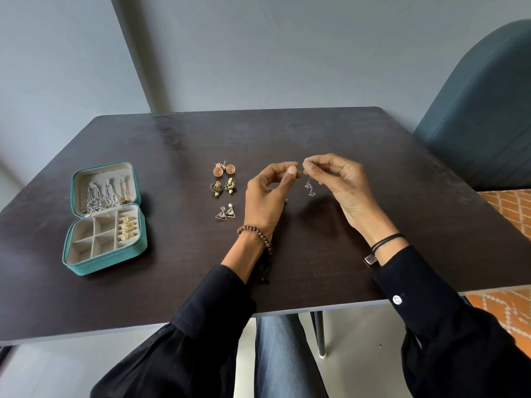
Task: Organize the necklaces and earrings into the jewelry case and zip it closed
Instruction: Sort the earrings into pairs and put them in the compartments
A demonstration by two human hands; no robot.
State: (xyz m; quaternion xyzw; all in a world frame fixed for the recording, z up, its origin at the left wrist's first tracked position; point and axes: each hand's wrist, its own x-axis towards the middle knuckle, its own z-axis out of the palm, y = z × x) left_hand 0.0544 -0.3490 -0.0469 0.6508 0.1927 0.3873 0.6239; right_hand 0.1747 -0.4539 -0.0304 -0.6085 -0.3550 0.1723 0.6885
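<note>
A teal jewelry case (105,262) lies open at the table's left, with silver necklaces (102,196) in its lid and gold earrings (128,228) in one compartment. Three earring pairs lie mid-table: round orange ones (223,169), green ones (223,187), silver triangles (226,213). My right hand (342,191) pinches a silver dangling earring (309,187) above the table. My left hand (270,193) has its thumb and fingers pinched together near the earring's top; what they pinch is too small to see.
The dark table (316,133) ends close to me. A teal upholstered chair (482,116) stands at the right, an orange patterned rug (508,211) beyond it. A table leg (320,331) shows beside my knees.
</note>
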